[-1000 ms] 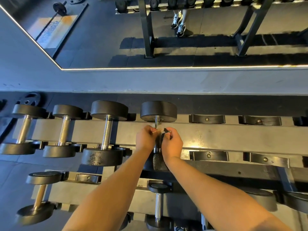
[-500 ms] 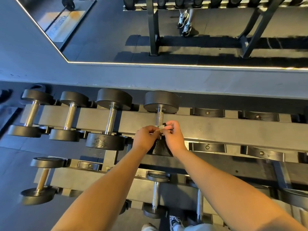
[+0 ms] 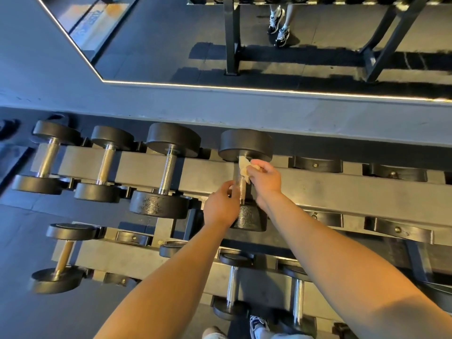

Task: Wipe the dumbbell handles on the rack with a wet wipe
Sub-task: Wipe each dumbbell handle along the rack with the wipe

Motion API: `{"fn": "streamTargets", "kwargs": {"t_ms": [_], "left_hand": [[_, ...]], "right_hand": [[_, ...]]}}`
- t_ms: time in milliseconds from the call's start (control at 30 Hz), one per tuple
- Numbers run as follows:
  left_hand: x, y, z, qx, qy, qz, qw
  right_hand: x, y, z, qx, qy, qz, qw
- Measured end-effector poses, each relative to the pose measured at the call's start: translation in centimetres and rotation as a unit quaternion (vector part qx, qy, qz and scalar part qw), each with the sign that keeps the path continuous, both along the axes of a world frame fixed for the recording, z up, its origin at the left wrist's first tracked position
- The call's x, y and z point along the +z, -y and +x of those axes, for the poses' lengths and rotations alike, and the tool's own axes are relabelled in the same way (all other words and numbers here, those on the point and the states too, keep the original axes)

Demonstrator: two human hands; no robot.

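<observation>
1. Rack (image 3: 330, 192): two dark tiers run across the frame from left to right. The top tier's far edge lies close under a grey wall ledge (image 3: 244, 113).
2. Dumbbell (image 3: 245, 143): fourth from the left on the top tier, centre of frame, seated in its cradle. Its far head sits just below the ledge and its near head lies under your wrists.
3. Handle (image 3: 241, 185): knurled steel, with a short bare stretch showing between your two hands.
4. Wet wipe (image 3: 242, 166): pale and crumpled, pressed on the handle's far end, touching the far head's inner face.
5. Right grip (image 3: 265, 178): your fingers pinch the wipe against the handle from the right.
6. Left grip (image 3: 221, 206): curled fingers touch the handle's left side near the near head. You cannot tell whether they close round it.
7. Neighbouring dumbbell (image 3: 167, 172): to the left, apart from your left wrist by a strip of rail.
8. Cradles (image 3: 315, 165): black, to the right along an open stretch of rail beside your right forearm.
9. Lower-tier dumbbells (image 3: 232, 285): beneath your forearms, bottom centre.
10. Mirror (image 3: 171, 45): top of frame, lit lower edge.
</observation>
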State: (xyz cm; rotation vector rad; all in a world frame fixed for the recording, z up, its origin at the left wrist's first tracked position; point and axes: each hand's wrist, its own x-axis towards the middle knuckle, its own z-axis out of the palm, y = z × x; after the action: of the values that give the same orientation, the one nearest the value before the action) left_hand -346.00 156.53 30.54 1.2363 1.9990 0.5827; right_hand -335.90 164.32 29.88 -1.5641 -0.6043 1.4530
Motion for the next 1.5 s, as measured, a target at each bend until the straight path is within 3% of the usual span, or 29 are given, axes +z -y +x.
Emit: {"fn": "streamTargets", "kwargs": {"t_ms": [67, 233, 367, 533, 767, 867, 1000, 1167, 1400, 1500], "left_hand": [[0.3, -0.1, 0.1, 0.017, 0.015, -0.002, 1.0], [0.9, -0.1, 0.2, 0.024, 0.011, 0.001, 1.0], [1.2, -0.1, 0.3, 0.018, 0.007, -0.002, 1.0], [1.3, -0.2, 0.2, 0.024, -0.003, -0.013, 1.0], [1.4, -0.2, 0.3, 0.026, -0.006, -0.017, 1.0], [1.8, -0.1, 0.4, 0.026, -0.01, -0.017, 0.999], [1.9, -0.1, 0.4, 0.025, -0.005, -0.018, 1.0], [2.0, -0.1, 0.3, 0.026, 0.002, -0.021, 0.999], [2.3, 0.0, 0.5, 0.052, 0.007, -0.028, 0.998], [2.3, -0.1, 0.7, 0.055, 0.005, -0.03, 0.998]], "right_hand": [[0.0, -0.8, -0.9, -0.014, -0.019, -0.004, 1.0], [-0.6, 0.0, -0.8, 0.073, 0.188, 0.06, 0.978], [-1.2, 0.4, 0.4, 0.116, 0.224, 0.047, 0.967], [-0.1, -1.3, -1.2, 0.054, 0.205, 0.102, 0.972], [-0.8, -1.3, -0.5, 0.168, 0.274, 0.152, 0.935], [-0.7, -0.5, 0.2, 0.196, 0.27, 0.13, 0.934], [-0.5, 1.1, 0.7, 0.182, 0.191, 0.055, 0.963], [0.9, -1.2, -0.4, 0.108, 0.159, 0.1, 0.976], [-0.1, 2.0, 1.3, 0.211, 0.162, 0.033, 0.963], [-0.3, 2.9, 1.9, 0.297, 0.168, -0.013, 0.94]]}}
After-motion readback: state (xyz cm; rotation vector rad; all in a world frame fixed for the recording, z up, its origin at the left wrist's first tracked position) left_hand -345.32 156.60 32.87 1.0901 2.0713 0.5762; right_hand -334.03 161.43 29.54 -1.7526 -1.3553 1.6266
